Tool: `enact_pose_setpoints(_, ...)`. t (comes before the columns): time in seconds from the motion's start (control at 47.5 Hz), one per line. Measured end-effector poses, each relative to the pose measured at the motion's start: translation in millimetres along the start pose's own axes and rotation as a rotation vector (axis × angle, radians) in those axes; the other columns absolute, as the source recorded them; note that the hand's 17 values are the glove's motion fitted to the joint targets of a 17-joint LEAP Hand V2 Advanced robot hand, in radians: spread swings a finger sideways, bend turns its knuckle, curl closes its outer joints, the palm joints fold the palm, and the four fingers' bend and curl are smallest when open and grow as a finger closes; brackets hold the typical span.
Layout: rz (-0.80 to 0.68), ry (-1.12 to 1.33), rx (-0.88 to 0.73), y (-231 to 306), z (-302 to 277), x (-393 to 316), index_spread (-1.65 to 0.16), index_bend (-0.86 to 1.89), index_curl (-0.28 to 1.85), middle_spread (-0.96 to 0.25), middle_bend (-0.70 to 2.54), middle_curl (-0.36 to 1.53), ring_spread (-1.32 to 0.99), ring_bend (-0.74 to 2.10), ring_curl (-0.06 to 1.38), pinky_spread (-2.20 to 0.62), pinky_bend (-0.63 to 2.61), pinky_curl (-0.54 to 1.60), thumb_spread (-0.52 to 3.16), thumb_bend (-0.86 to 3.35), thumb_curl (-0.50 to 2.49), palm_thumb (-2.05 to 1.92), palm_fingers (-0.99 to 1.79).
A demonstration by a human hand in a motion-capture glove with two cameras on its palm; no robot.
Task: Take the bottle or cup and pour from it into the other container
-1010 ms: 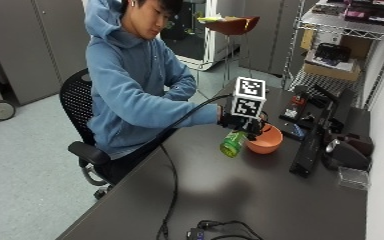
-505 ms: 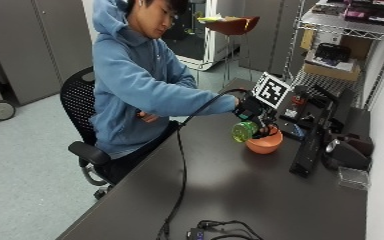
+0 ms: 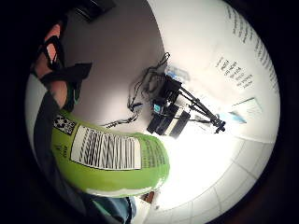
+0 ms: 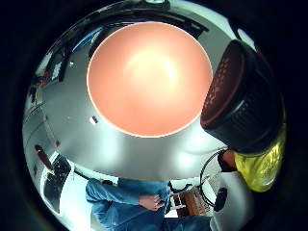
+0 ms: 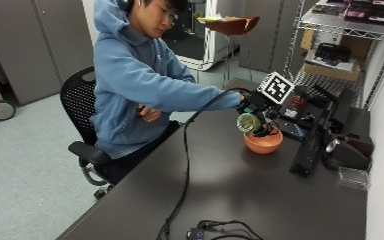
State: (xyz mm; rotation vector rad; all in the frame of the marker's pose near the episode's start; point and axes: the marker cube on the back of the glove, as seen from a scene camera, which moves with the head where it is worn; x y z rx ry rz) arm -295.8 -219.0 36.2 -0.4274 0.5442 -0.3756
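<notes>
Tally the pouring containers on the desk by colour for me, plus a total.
Green: 1, the bottle, tipped over the bowl and gripped by the right hand.
Orange: 1, the bowl on the table.
Total: 2.

the bowl (image 5: 263, 143) stands on the table (image 5: 245, 195). the bottle (image 5: 248, 122) is tipped on its side just above the bowl's rim, held in the right hand (image 5: 258, 107). a bare hand (image 5: 149, 114) rests at the person's chest, well apart from the bowl.
</notes>
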Motion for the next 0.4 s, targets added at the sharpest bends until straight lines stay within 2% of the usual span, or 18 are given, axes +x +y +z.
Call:
enact_pose_setpoints(0.168,0.02,-0.033,-0.003,-1.9,0.1,-3.6,-0.1,0.13,0.37,-0.06,0.35,0.57,-0.18,0.55,0.51,-0.21,0.41,0.41,0.01,-0.03,0.74,1.14,1.15)
enact_pose_setpoints(0.252,0.189,-0.163,-0.01,-8.9,-5.3,-10.7,-0.1,0.13,0.38,-0.06,0.35,0.57,-0.18,0.55,0.51,-0.21,0.41,0.41,0.01,-0.03,0.74,1.14,1.15)
enact_pose_setpoints(0.4,0.052,-0.04,-0.001,0.6,2.4,-0.4,-0.1,0.13,0.37,-0.07,0.35,0.57,-0.18,0.55,0.51,-0.21,0.41,0.41,0.01,-0.03,0.74,1.14,1.15)
